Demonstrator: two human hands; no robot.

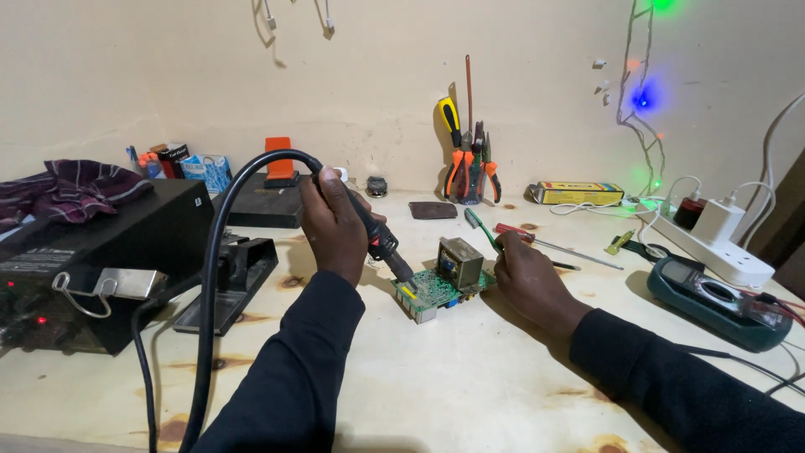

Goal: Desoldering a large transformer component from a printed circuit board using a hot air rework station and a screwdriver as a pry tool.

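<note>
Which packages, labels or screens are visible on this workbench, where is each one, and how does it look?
Flat box: back of the table, right of the tool cup; long, yellow with a red band.
Small carton: back left, against the wall; blue and white.
Small pack: left of that carton; black and red.
Multimeter: far right; dark green, its pale screen too blurred to read.

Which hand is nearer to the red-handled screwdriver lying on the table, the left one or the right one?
The right hand. It rests at the circuit board's right edge, just below the red-handled screwdriver. The left hand grips the black heating tool on the board's far side.
</note>
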